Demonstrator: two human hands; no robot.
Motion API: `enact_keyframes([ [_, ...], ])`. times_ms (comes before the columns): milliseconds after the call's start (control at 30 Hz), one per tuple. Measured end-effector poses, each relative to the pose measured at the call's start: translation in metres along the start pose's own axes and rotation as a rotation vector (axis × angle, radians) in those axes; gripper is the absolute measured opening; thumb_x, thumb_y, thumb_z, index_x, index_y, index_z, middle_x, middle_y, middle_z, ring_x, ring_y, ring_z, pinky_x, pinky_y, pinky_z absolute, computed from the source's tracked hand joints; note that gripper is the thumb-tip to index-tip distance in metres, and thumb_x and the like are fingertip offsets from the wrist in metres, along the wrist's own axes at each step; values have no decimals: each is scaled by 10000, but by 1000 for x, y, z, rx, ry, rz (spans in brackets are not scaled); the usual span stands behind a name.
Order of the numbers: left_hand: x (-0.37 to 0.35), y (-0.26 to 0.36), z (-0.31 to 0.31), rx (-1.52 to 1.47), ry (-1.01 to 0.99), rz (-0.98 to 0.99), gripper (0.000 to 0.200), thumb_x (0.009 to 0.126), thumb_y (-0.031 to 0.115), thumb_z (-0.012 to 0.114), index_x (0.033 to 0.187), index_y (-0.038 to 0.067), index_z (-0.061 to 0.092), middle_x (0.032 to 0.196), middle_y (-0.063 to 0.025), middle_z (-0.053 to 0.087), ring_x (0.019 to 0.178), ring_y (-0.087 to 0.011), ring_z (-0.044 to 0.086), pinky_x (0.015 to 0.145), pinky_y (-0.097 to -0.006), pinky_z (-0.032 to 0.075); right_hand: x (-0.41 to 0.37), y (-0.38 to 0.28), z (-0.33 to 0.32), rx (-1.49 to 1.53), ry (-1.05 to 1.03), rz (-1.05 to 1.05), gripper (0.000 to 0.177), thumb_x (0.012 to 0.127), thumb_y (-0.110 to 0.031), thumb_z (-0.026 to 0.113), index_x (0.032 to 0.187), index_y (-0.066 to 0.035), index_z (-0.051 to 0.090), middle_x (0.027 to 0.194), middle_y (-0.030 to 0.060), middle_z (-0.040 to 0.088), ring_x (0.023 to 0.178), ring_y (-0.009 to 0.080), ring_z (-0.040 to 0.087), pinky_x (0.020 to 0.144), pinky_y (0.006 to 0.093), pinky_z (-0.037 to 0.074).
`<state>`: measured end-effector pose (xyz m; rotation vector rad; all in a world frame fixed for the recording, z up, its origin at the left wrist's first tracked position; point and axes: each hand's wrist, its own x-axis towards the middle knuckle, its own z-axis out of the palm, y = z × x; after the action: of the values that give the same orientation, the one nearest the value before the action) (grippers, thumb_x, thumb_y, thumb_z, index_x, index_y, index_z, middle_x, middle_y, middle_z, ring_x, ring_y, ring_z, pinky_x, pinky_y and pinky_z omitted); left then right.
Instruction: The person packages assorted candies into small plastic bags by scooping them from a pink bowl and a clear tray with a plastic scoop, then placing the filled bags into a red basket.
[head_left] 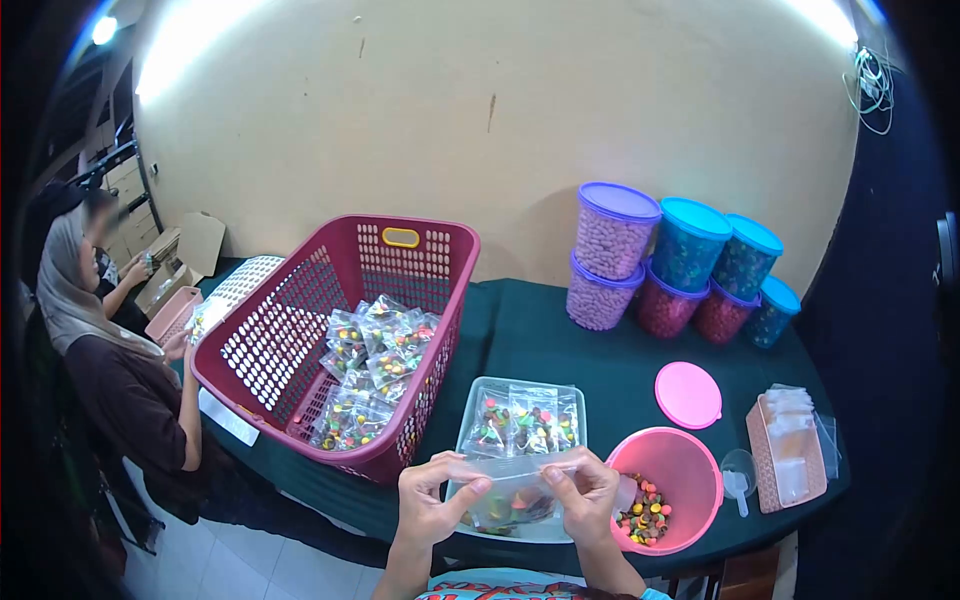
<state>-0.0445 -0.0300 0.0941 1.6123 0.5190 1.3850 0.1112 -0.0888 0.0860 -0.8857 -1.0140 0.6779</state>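
My left hand (432, 503) and my right hand (585, 500) pinch the top edge of a clear plastic bag (512, 498) from both sides. Colourful candies show in the bag's lower part. Behind and below it lies a pale tray (580, 402) holding several filled candy bags (540, 425). Just right of my right hand stands a pink bucket (692, 492), with loose multicoloured candies (650, 515) at its bottom. A translucent piece, perhaps a scoop, shows at the bucket's left inner side, partly hidden by my fingers.
A large maroon basket (440, 375) holds many filled bags. A pink lid (688, 395), a white spoon (737, 488) and a small basket of empty bags (765, 470) lie right. Stacked candy tubs (615, 235) stand behind. A person (120, 390) works at left, another beyond.
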Motion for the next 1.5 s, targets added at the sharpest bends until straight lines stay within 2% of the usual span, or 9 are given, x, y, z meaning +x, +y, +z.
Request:
enact_keyframes([
  [133,2,-4,-10,-62,22,-18,51,664,1,643,708,-22,631,685,-92,619,690,-140,562,688,-260,402,8,-2,8,32,-19,5,64,753,-40,586,760,21,604,723,74,573,659,97,490,616,223,375],
  [533,16,-29,-25,-271,-13,-205,51,748,10,577,737,-40,579,742,-87,579,705,-123,540,666,-239,415,23,24,20,86,-58,15,86,788,-63,548,820,13,572,793,62,563,720,102,506,693,229,388],
  [633,12,-41,-25,-303,-43,-266,54,747,0,589,781,-39,574,784,-78,583,771,-106,539,704,-215,409,9,44,22,226,22,202,94,786,-64,548,835,13,566,829,66,560,779,114,524,734,242,398],
  [733,7,-50,-12,-412,12,-387,98,752,42,606,808,-19,554,794,-59,576,769,-94,539,695,-211,421,2,47,27,84,-22,256,101,768,-55,571,836,20,580,833,70,565,808,119,529,744,248,402],
  [900,0,-60,-2,-291,-65,-413,139,747,101,631,814,4,558,781,-40,580,727,-74,543,628,-207,442,3,39,27,48,-2,243,106,780,-72,575,833,19,586,796,55,555,719,102,544,579,217,492],
  [1133,-9,-65,16,-356,-84,-493,158,805,116,555,874,-25,575,812,-57,592,756,-84,540,675,-210,424,-7,42,-2,60,52,281,101,775,-77,576,807,18,582,743,34,545,702,91,537,578,222,466],
  [1233,-14,-67,32,-341,-105,-508,192,825,135,526,912,-30,574,834,-58,592,779,-92,536,710,-217,414,-11,45,-18,137,186,275,89,756,-86,577,778,-1,590,748,26,571,657,81,530,614,202,406],
  [1400,-17,-67,48,-397,-110,-503,189,821,116,528,925,-33,582,865,-66,595,791,-97,535,724,-222,413,-7,33,-37,132,170,258,85,759,-87,576,762,-3,584,728,26,574,647,76,525,599,195,400],
  [1500,-20,-66,57,-382,-48,-451,151,789,88,570,856,-42,604,849,-83,603,779,-103,550,711,-227,424,-5,30,-48,135,103,261,87,767,-87,571,758,0,578,704,22,564,635,74,514,583,205,396],
])
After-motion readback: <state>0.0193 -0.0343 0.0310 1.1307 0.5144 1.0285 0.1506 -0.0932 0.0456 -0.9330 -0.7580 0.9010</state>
